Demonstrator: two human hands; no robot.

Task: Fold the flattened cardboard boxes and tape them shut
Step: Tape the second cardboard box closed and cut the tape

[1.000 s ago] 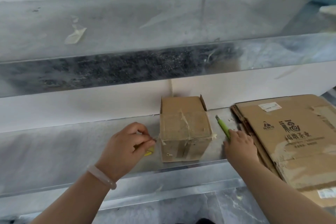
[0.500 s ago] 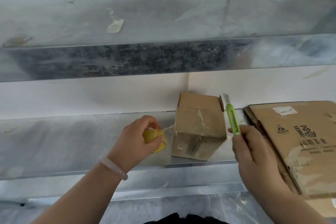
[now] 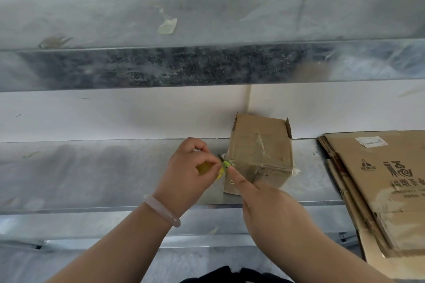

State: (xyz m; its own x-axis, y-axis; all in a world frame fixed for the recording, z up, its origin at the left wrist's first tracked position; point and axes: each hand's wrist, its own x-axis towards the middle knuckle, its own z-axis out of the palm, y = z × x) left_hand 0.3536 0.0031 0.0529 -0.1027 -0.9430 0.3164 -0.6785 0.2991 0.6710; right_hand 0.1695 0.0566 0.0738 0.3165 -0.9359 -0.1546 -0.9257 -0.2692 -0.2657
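1. Head view: two metal shelves run along a white wall. The upper shelf (image 3: pixel 230 14) has a scrap of tape (image 3: pixel 167 26) stuck to it, and the lower shelf (image 3: pixel 92 172) carries the cardboard.
2. A stack of flattened boxes (image 3: pixel 379 179) lies at the right end of the lower shelf, printed face up, and overhangs the shelf's front edge.
3. The folded box (image 3: pixel 259 151) stands on the lower shelf against the wall, left of the stack and apart from it. Clear tape crosses its top and runs down its sides.
4. The right hand (image 3: pixel 271 209) is in front of the box's left corner. Its fingers are curled round a green cutter (image 3: pixel 226 164) with the index finger stretched along it, and only the cutter's tip shows, at the box's left edge.
5. The left hand (image 3: pixel 186 177) is just left of the box, its fingers clenched on a yellow tape roll (image 3: pixel 203 167) right beside the cutter's tip.
6. A pale bracelet (image 3: pixel 162 210) circles the left wrist.
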